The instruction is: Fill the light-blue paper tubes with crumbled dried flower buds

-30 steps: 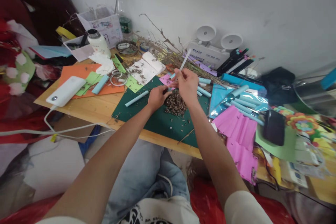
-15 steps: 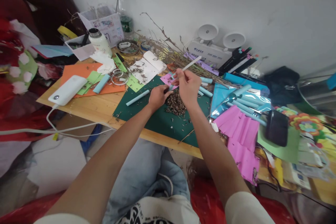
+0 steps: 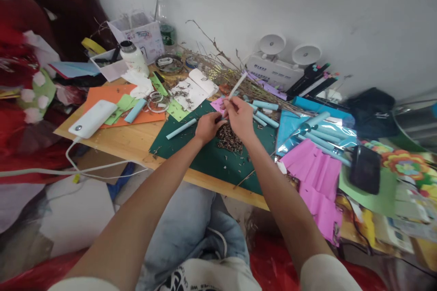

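Note:
My right hand (image 3: 242, 119) is closed around a slim white stick (image 3: 238, 85), which slants up and to the right from its fingers. Close beside it, my left hand (image 3: 207, 128) has its fingers pinched together; whatever lies in them is hidden. Both hands are over a dark green mat (image 3: 218, 163), just above a heap of brown dried plant bits (image 3: 230, 138). A pale blue paper tube (image 3: 181, 128) lies left of my left hand. More blue tubes (image 3: 266, 119) rest on the mat to the right of my right hand.
Dry twigs (image 3: 218, 61) lie along the wall behind. A white power bank (image 3: 93, 119), an uncapped white bottle (image 3: 134, 60) and orange paper (image 3: 150, 118) stand or lie left. Pink crinkled paper (image 3: 314, 168), a blue packet (image 3: 285, 134) and a black phone-like object (image 3: 365, 169) lie right.
The white stick has swung more upright and its tip has shifted left. My hands have drawn closer together, and the pale blue bit at my left fingertips no longer shows.

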Available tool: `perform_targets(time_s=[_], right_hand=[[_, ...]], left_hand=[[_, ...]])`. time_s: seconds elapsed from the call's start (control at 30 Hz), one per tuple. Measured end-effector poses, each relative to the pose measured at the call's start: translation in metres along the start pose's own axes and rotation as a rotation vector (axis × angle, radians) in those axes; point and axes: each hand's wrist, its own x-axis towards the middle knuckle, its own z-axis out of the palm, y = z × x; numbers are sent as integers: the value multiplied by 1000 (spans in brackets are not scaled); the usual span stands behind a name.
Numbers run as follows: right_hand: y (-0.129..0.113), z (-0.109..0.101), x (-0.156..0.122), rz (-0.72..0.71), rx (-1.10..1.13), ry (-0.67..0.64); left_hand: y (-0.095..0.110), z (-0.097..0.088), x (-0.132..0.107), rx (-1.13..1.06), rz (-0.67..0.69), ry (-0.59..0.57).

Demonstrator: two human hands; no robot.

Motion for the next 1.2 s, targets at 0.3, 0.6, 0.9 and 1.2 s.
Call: perform_targets(time_s=[0.3, 0.6, 0.9, 1.2], right_hand=[[5, -4, 1, 18, -90, 6], [-1, -3, -2, 39, -35, 24], [3, 0, -2, 41, -16, -7], [5, 1, 4, 74, -6, 29]], left_hand=[[1, -2, 1, 10, 3, -18], [1, -2, 1, 19, -8, -22], [1, -2, 1, 19, -10, -20], [-1, 0, 1, 14, 0, -10]])
